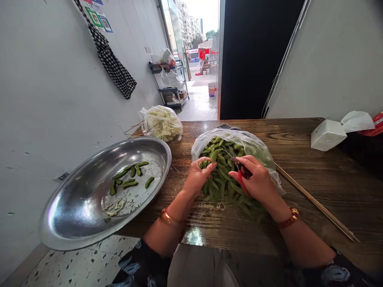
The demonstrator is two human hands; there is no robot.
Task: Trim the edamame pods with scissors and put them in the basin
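My left hand (200, 173) is closed around several green edamame pods, one of them (214, 154) standing up between thumb and finger. In my right hand (255, 175) is a pair of scissors (243, 181) with red-and-black handles, the blades pointing left towards that pod. Under both hands a heap of edamame pods (223, 185) spills from a clear plastic bag (257, 145) onto the wooden table. To the left, a large metal basin (80, 199) holds several pods and some wet pale scraps.
Behind the basin sits a bag of cauliflower (164, 123). Wooden skewers (317, 202) lie on the table (299, 159) at the right, with a tissue pack (328, 135) farther back. Beyond the table stand a cart (170, 91) and an open doorway.
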